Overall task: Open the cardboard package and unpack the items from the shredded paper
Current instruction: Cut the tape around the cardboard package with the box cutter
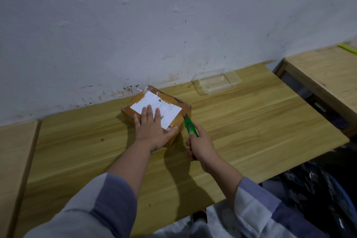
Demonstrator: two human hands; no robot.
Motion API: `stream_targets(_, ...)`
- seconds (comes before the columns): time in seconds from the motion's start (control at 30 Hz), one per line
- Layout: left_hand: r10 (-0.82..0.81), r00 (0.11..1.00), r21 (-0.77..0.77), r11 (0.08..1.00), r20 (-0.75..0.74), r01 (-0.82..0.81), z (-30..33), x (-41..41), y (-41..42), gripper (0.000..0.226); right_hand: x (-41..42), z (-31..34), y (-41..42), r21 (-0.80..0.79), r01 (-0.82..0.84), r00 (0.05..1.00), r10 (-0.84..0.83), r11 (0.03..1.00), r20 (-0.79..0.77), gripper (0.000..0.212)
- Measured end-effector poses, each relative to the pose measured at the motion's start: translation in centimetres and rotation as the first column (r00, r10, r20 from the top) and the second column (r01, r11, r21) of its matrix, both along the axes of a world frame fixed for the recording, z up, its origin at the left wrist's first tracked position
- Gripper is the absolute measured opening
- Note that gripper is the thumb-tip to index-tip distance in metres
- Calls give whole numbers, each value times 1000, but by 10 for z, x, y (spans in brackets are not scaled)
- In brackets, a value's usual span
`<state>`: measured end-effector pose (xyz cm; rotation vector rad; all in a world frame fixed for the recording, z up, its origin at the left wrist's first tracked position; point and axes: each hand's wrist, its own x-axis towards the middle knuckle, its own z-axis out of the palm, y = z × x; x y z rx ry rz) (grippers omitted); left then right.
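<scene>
A: Nearest, what are the hands doing?

B: The right hand [201,146] is clamped around a green plastic utility knife [190,125], its blade tip at the right side of the taped brown cardboard package [156,111]. The left hand [152,131] lies flat, fingers spread, pressing on the white shipping label [154,107]; it grips nothing.

A: Where's the package?

B: On the pale wooden table [241,131], mid-table, near the wall.

A: How will it handle?

B: Small, probably light, so it would slide without that palm. Stiff walls, glossy tape. I'd cut shallow along the seam.

A: Farther back?

B: A clear plastic tray [216,83], against the wall.
</scene>
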<state>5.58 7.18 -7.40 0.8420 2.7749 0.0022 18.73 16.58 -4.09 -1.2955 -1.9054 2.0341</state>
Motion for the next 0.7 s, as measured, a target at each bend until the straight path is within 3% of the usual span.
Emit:
stream_targets(0.23,68,997,29,997,35,-69,0,7,9,108,4,4,6,3,-9,1000,9,1000,-7,48)
stream_targets(0.33,74,996,50,996,45,-76,0,7,8,100,6,3,5,27,-7,1000,8,1000,-15,48)
stream_targets(0.53,80,997,13,997,8,-80,-1,6,10,89,2,-10,-12,280,-58,998,48,958,42,50)
stream_targets(0.7,81,997,21,996,2,-81,0,8,10,88,9,-14,-23,352,-65,997,45,934,66,51)
